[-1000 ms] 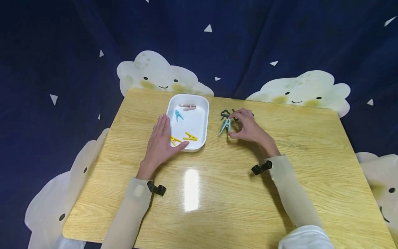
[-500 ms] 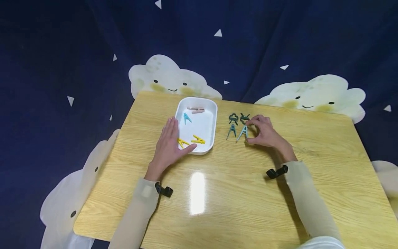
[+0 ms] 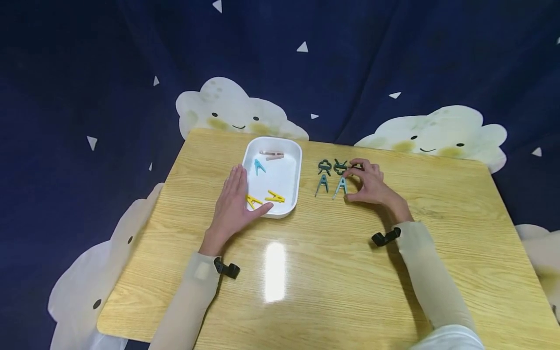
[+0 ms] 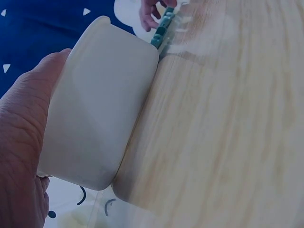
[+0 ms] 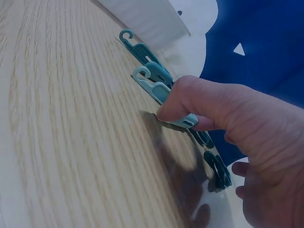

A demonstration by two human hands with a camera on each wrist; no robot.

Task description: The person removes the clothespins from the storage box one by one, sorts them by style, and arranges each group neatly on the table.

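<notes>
While the left hand (image 3: pixel 229 206) rests straight-fingered against the tray (image 3: pixel 299 177), the right hand (image 3: pixel 372 184) pinches a pale teal clip (image 5: pixel 159 92), which lies left of its fingers at the bench (image 3: pixel 323 277), legs toward the person.

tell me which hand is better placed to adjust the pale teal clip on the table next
Most likely the right hand: its thumb and finger pinch the pale teal clip. The left hand is against the white tray, which lies between it and that clip.

One tray (image 3: pixel 299 167), nine clips (image 3: pixel 343 182), two hands (image 3: pixel 231 204)
</notes>
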